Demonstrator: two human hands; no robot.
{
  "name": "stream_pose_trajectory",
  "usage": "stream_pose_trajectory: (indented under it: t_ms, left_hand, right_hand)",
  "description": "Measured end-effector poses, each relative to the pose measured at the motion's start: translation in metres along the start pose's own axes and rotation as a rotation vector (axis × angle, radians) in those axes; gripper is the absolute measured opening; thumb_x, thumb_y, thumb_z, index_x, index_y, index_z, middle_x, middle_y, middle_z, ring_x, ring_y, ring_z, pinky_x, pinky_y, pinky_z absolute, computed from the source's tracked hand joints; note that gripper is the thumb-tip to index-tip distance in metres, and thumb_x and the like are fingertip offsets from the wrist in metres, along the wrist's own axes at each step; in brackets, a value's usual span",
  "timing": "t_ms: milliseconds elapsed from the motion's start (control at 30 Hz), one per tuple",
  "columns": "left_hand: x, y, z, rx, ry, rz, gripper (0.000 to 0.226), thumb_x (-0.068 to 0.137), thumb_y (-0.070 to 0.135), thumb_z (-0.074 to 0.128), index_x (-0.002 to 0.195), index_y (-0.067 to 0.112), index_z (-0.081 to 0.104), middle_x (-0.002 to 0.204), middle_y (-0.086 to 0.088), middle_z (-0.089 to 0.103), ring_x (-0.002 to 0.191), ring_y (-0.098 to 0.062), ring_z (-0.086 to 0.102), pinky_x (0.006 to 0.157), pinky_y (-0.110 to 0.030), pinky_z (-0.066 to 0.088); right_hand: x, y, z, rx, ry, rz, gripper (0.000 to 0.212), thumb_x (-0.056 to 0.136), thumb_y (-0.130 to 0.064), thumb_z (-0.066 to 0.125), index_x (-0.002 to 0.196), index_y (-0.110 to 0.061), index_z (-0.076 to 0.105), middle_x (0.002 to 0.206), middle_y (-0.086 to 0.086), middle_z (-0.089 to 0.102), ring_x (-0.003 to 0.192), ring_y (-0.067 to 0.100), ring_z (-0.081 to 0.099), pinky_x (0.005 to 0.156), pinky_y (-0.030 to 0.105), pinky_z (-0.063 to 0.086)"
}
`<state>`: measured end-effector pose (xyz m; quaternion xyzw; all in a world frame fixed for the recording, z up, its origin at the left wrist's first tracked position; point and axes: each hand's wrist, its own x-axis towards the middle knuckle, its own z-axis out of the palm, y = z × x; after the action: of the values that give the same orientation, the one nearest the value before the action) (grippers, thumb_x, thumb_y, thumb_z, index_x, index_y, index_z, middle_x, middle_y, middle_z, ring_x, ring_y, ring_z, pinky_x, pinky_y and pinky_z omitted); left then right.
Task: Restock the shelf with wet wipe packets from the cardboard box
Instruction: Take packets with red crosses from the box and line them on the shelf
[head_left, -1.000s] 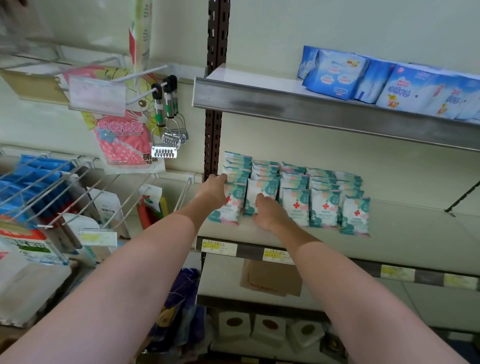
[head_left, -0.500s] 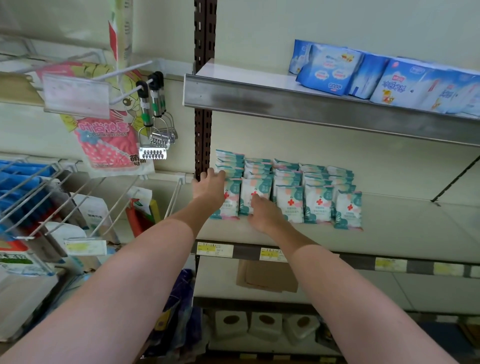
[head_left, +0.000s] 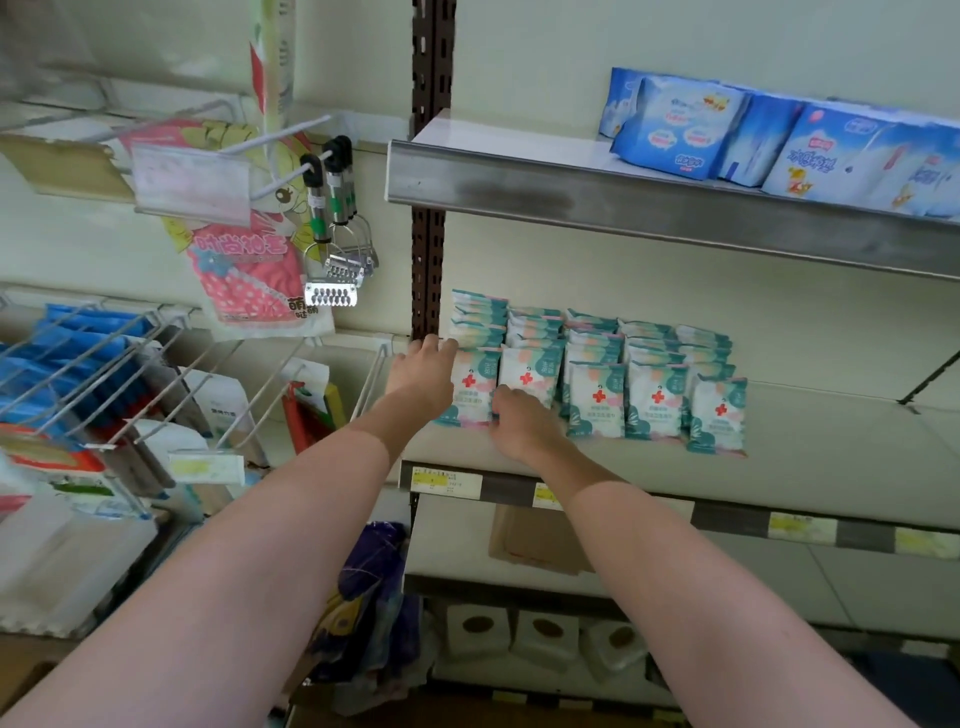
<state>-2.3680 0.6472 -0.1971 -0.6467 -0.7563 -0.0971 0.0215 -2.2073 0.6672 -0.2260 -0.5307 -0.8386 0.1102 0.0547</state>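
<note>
Wet wipe packets (head_left: 597, 400), white and teal with a red cross, stand in several rows on the middle shelf (head_left: 831, 441), at its left end. My left hand (head_left: 423, 371) rests with straight fingers against the left side of the leftmost row (head_left: 470, 389), beside the brown upright. My right hand (head_left: 519, 421) is at the foot of the second row. Its thumb lies along the left edge of the front packet (head_left: 530, 371) and its bent fingers hold the packet's lower part. The cardboard box is not in view.
The upper shelf (head_left: 571, 192) carries blue packs (head_left: 675, 130). Left of the brown upright (head_left: 428, 249) are wire racks (head_left: 104, 364), hanging metal tools (head_left: 337, 260) and a pink bag (head_left: 249, 270). A flat brown cardboard piece (head_left: 535, 540) lies on the lower shelf, with paper rolls (head_left: 545, 631) below it.
Both hands stay at the two left rows. My left hand has crept a little further back along the side of the leftmost row. The camera view has shifted slightly.
</note>
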Motion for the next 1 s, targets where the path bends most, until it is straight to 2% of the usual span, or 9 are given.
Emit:
stream_pose_trajectory:
  t_ms: [67,200,400,533,700,800,900,1000]
  left_hand:
    - [-0.011,-0.006,-0.001,0.007,-0.02,-0.026,0.047,0.089,0.017,0.059,0.134,0.016,0.044,0.131,-0.009,0.049,0.123,-0.03,0.046,0.102,-0.043,0.04]
    - [-0.039,-0.013,-0.003,0.047,-0.062,-0.088,0.034,0.09,0.016,0.051,0.124,0.014,0.05,0.127,-0.01,0.052,0.119,-0.031,0.048,0.099,-0.043,0.041]
    - [-0.105,-0.027,-0.012,0.031,-0.074,-0.237,0.019,0.087,0.009,0.046,0.103,0.018,0.05,0.104,-0.006,0.063,0.093,-0.03,0.06,0.078,-0.039,0.04]
    - [-0.151,-0.034,-0.012,0.025,-0.112,-0.354,0.027,0.09,0.01,0.045,0.113,0.018,0.055,0.112,-0.004,0.058,0.108,-0.027,0.056,0.086,-0.042,0.04]
    - [-0.207,-0.013,0.001,0.077,-0.014,-0.27,0.032,0.09,0.014,0.05,0.122,0.013,0.052,0.124,-0.008,0.051,0.117,-0.031,0.049,0.088,-0.04,0.04]
    - [-0.248,-0.015,0.009,0.087,-0.166,-0.357,0.036,0.089,0.013,0.051,0.126,0.012,0.049,0.122,-0.012,0.052,0.113,-0.033,0.051,0.088,-0.044,0.043]
    - [-0.29,-0.029,0.018,0.09,-0.283,-0.442,0.027,0.09,0.013,0.048,0.116,0.012,0.051,0.113,-0.013,0.055,0.104,-0.034,0.055,0.073,-0.04,0.04]
    - [-0.328,-0.044,0.03,0.046,-0.332,-0.547,0.016,0.093,0.017,0.045,0.107,0.015,0.052,0.11,-0.01,0.057,0.099,-0.033,0.057,0.074,-0.04,0.044]
  right_hand:
    - [-0.004,-0.009,0.002,0.003,0.013,-0.041,0.029,0.097,-0.032,0.055,0.118,-0.013,0.051,0.109,0.008,0.059,0.102,0.027,0.057,0.077,0.038,0.048]
    - [-0.019,-0.017,0.004,-0.019,-0.021,-0.124,0.015,0.095,-0.018,0.049,0.109,-0.012,0.05,0.105,0.01,0.056,0.099,0.029,0.055,0.072,0.037,0.045]
    - [-0.04,-0.035,-0.002,0.049,-0.077,-0.239,0.015,0.095,-0.017,0.051,0.109,-0.011,0.051,0.109,0.01,0.056,0.096,0.029,0.056,0.075,0.039,0.047]
    - [-0.069,-0.063,0.009,0.15,-0.094,-0.345,0.015,0.093,-0.02,0.056,0.106,-0.013,0.052,0.108,0.009,0.058,0.099,0.03,0.057,0.082,0.042,0.05]
    - [-0.115,-0.083,0.045,0.117,-0.232,-0.429,0.015,0.094,-0.022,0.056,0.109,-0.018,0.053,0.112,0.007,0.06,0.1,0.03,0.059,0.076,0.036,0.047]
    - [-0.136,-0.088,0.07,0.087,-0.308,-0.404,0.018,0.096,-0.022,0.053,0.113,-0.02,0.054,0.111,0.004,0.059,0.099,0.027,0.059,0.08,0.037,0.051]
    - [-0.158,-0.091,0.094,0.046,-0.35,-0.452,0.013,0.096,-0.025,0.054,0.106,-0.018,0.051,0.104,0.006,0.056,0.092,0.027,0.058,0.08,0.042,0.053]
    - [-0.175,-0.101,0.11,0.06,-0.383,-0.494,0.013,0.095,-0.024,0.057,0.099,-0.017,0.047,0.096,0.003,0.054,0.091,0.026,0.058,0.078,0.04,0.053]
